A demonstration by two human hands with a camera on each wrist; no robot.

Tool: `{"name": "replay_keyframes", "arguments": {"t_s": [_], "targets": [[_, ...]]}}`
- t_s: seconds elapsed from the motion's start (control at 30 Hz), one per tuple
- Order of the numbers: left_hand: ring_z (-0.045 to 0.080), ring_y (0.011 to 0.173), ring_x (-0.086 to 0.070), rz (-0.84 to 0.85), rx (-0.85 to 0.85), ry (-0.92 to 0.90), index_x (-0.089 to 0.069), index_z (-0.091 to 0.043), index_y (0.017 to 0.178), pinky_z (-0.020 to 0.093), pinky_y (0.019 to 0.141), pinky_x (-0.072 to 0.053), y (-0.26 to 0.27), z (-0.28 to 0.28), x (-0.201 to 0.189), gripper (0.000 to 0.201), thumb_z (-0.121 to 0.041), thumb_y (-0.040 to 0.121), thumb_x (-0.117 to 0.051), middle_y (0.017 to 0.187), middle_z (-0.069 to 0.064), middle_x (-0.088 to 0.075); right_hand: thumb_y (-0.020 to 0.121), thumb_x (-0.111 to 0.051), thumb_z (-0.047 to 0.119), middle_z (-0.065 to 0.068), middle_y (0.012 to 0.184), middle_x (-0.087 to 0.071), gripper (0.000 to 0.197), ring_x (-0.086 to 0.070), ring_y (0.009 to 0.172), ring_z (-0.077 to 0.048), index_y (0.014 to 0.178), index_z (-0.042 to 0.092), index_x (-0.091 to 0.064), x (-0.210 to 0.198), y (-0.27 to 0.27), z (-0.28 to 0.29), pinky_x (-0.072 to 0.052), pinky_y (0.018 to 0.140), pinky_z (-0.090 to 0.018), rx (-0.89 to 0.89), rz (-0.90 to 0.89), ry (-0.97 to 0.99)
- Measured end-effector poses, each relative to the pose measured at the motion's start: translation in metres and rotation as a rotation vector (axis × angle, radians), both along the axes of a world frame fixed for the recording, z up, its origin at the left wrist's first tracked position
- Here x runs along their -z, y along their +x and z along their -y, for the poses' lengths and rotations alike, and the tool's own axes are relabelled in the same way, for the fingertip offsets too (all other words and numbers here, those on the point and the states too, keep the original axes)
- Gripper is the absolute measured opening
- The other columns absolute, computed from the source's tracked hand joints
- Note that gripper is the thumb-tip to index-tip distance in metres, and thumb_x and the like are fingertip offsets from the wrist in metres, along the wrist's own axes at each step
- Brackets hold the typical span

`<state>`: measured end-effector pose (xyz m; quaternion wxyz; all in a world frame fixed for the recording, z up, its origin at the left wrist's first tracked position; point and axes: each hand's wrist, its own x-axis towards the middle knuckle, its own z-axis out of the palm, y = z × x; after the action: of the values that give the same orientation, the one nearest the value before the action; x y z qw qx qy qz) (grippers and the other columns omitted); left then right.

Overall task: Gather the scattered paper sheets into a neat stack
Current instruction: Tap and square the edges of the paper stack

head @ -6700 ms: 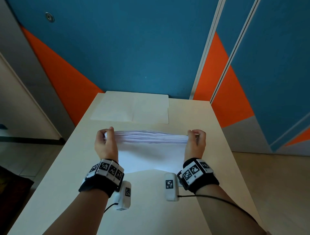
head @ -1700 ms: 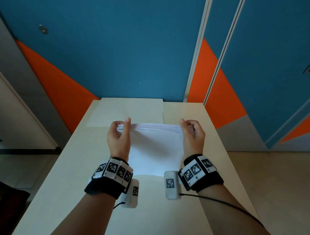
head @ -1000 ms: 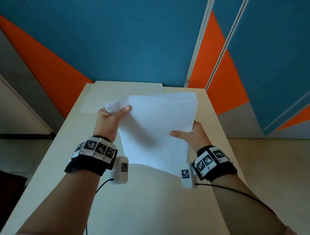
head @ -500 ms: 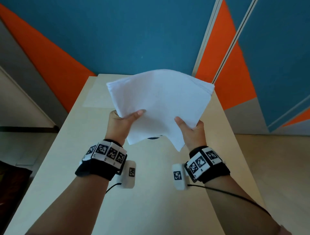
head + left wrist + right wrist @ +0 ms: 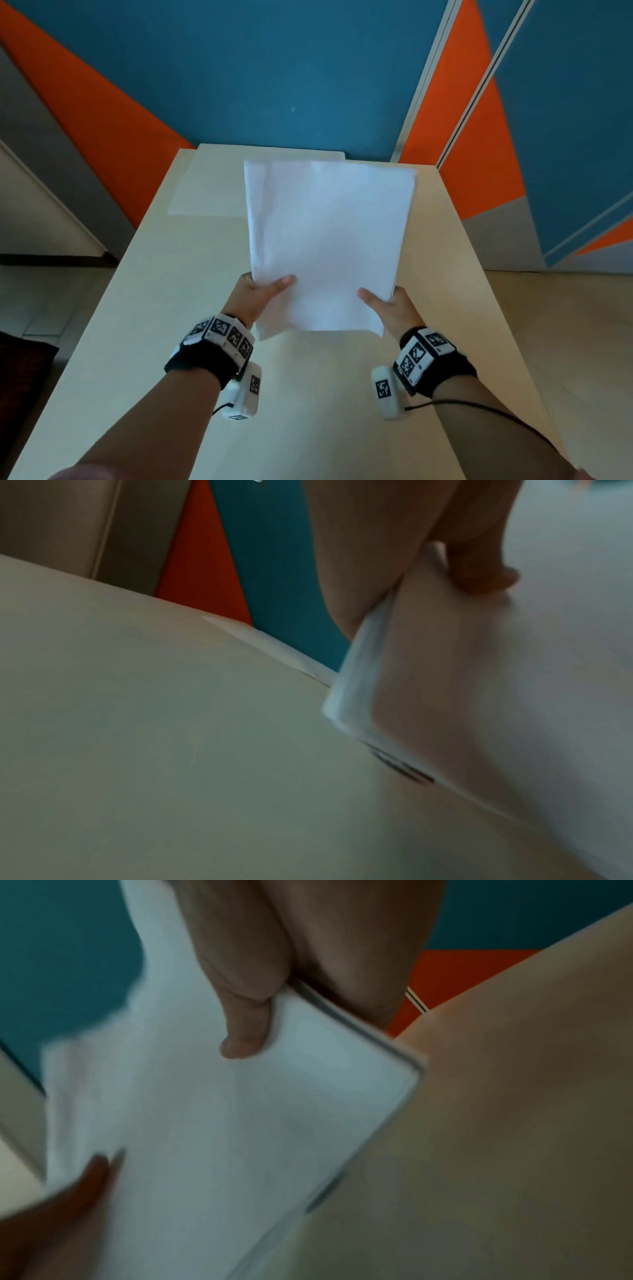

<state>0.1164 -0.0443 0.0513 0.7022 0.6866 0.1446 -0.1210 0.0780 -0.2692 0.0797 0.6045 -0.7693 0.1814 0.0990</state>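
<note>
A stack of white paper sheets point(image 5: 325, 240) hangs in the air above the pale table point(image 5: 154, 325), long side pointing away from me. My left hand point(image 5: 265, 291) grips its near left edge, thumb on top. My right hand point(image 5: 383, 301) grips the near right edge, thumb on top as well. The left wrist view shows the stack's point(image 5: 479, 696) thick edge under my thumb point(image 5: 479, 569). In the right wrist view the stack point(image 5: 222, 1123) sits pinched under my thumb point(image 5: 243, 1031). Two more sheets point(image 5: 205, 192) lie flat at the table's far end, partly hidden behind the stack.
The table is narrow, with its far end against a blue and orange wall point(image 5: 274, 68). Floor point(image 5: 565, 342) drops away on both sides. The table's near half point(image 5: 308, 411) carries only my forearms' shadow.
The stack has been lifted off the table and turned from lying crosswise to pointing lengthways away from me. Both hands slid to its near edges and have lowered it slightly since half a second ago.
</note>
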Motion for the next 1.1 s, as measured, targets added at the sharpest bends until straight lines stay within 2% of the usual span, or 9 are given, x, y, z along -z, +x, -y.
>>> {"name": "replay_keyframes", "arguments": {"t_s": [0.1, 0.2, 0.3, 0.4, 0.6, 0.7, 0.83, 1.0, 1.1], "targets": [[0.02, 0.087, -0.074, 0.005, 0.106, -0.15, -0.072, -0.014, 0.096, 0.036, 0.079, -0.057, 0.001, -0.016, -0.009, 0.079, -0.049, 0.028, -0.091, 0.094, 0.003, -0.078, 0.087, -0.061, 0.029, 0.009, 0.093, -0.065, 0.01, -0.061, 0.091, -0.008, 0.094, 0.021, -0.06, -0.011, 0.002, -0.002, -0.043, 0.095, -0.028, -0.029, 0.037, 0.011], [0.014, 0.082, -0.075, 0.001, 0.158, -0.188, -0.071, -0.015, 0.094, 0.028, 0.071, -0.06, -0.005, -0.028, -0.013, 0.081, -0.054, 0.025, -0.089, 0.089, -0.001, -0.078, 0.09, -0.057, 0.027, 0.015, 0.088, -0.062, 0.004, -0.06, 0.086, -0.006, 0.09, 0.023, -0.06, -0.017, 0.0, -0.013, -0.043, 0.094, -0.028, -0.09, 0.054, 0.003], [0.023, 0.083, -0.073, -0.02, 0.132, -0.096, -0.071, -0.011, 0.087, 0.031, 0.073, -0.059, -0.006, -0.035, -0.011, 0.06, -0.045, 0.04, -0.085, 0.077, -0.001, -0.078, 0.09, -0.057, 0.026, 0.012, 0.095, -0.064, 0.015, -0.061, 0.097, -0.013, 0.104, 0.019, -0.059, -0.02, -0.003, -0.022, -0.044, 0.098, -0.031, -0.118, 0.073, 0.006], [0.032, 0.086, -0.068, -0.07, 0.048, -0.051, -0.07, -0.007, 0.084, 0.045, 0.086, -0.054, -0.003, -0.039, -0.01, 0.037, -0.036, 0.06, -0.071, 0.072, 0.002, -0.076, 0.09, -0.057, 0.025, 0.014, 0.103, -0.064, 0.024, -0.06, 0.099, -0.006, 0.114, 0.02, -0.055, -0.02, -0.006, -0.025, -0.042, 0.1, -0.03, -0.125, 0.043, 0.077], [0.037, 0.099, -0.067, -0.112, 0.068, -0.029, -0.064, 0.002, 0.107, 0.051, 0.094, -0.051, 0.007, -0.031, -0.02, 0.066, -0.037, 0.055, -0.076, 0.099, 0.017, -0.071, 0.096, -0.048, 0.018, 0.007, 0.12, -0.054, 0.039, -0.048, 0.115, -0.012, 0.134, 0.014, -0.045, -0.018, 0.003, -0.018, -0.032, 0.097, -0.026, -0.125, -0.012, 0.061], [0.034, 0.101, -0.064, -0.144, 0.109, -0.055, -0.063, 0.003, 0.107, 0.043, 0.09, -0.052, 0.021, -0.026, -0.021, 0.073, -0.037, 0.049, -0.08, 0.106, 0.018, -0.069, 0.096, -0.049, 0.016, 0.003, 0.122, -0.056, 0.038, -0.049, 0.11, -0.013, 0.133, 0.01, -0.047, -0.015, 0.019, -0.009, -0.033, 0.095, -0.026, -0.107, -0.02, 0.048], [0.022, 0.091, -0.058, -0.2, 0.079, 0.131, -0.056, -0.008, 0.117, 0.032, 0.079, -0.046, 0.062, -0.03, -0.02, 0.05, -0.047, 0.085, -0.059, 0.108, 0.006, -0.061, 0.095, -0.049, 0.013, -0.006, 0.125, -0.059, 0.035, -0.054, 0.107, -0.019, 0.13, 0.007, -0.051, -0.009, 0.048, 0.009, -0.04, 0.091, -0.027, -0.074, -0.052, 0.08], [0.024, 0.093, -0.051, -0.243, -0.085, 0.366, -0.053, -0.008, 0.103, 0.036, 0.083, -0.043, 0.13, -0.064, -0.002, 0.026, -0.032, 0.092, -0.054, 0.103, 0.009, -0.052, 0.095, -0.05, 0.015, -0.006, 0.111, -0.065, 0.025, -0.061, 0.09, -0.016, 0.119, 0.013, -0.055, 0.001, 0.087, 0.034, -0.047, 0.076, -0.029, 0.002, -0.091, 0.197], [0.03, 0.101, -0.056, -0.291, -0.095, 0.508, -0.055, -0.008, 0.09, 0.043, 0.1, -0.046, 0.165, -0.083, 0.014, 0.022, -0.03, 0.091, -0.056, 0.105, 0.013, -0.052, 0.094, -0.049, 0.014, -0.002, 0.097, -0.066, 0.016, -0.062, 0.088, -0.021, 0.109, 0.013, -0.056, 0.01, 0.108, 0.046, -0.049, 0.078, -0.035, 0.025, -0.113, 0.272]]}}
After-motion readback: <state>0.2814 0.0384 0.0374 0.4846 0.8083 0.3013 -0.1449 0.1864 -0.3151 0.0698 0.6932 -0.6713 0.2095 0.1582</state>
